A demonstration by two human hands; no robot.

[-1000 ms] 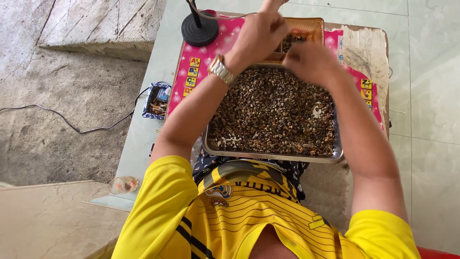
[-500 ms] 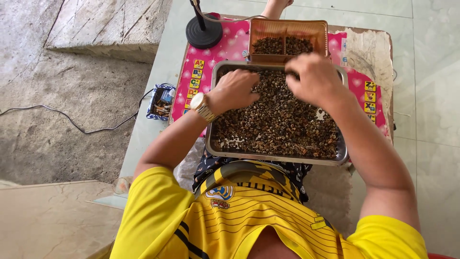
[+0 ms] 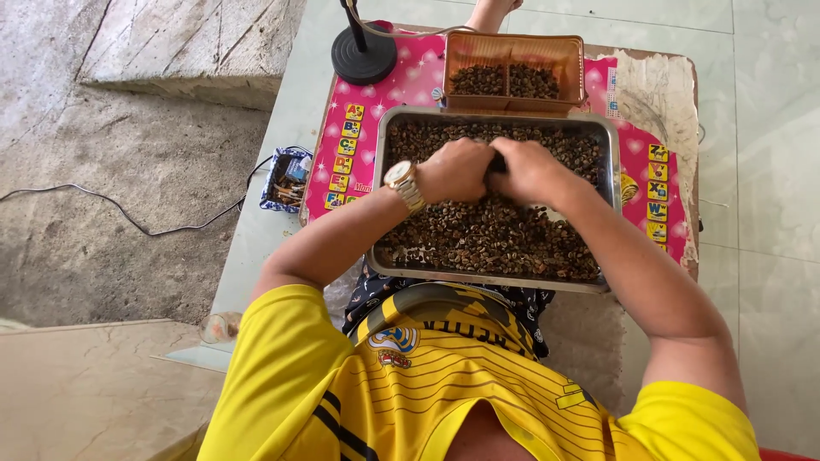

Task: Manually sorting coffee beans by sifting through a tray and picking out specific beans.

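A rectangular metal tray (image 3: 380, 196) lies flat on the pink mat (image 3: 410, 72), its long side towards the person. Small brown shells (image 3: 504, 239) fill it in a loose, uneven layer. Just beyond its far rim, an orange two-compartment basket (image 3: 512, 44) holds more shells.

Steel tray (image 3: 608, 201) (full) on pink-matted table (image 3: 653, 85)

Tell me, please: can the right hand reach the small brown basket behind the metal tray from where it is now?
Probably yes. The right hand lies over the metal tray, and the small brown basket stands just beyond the tray's far rim, open on top, with nothing between them.
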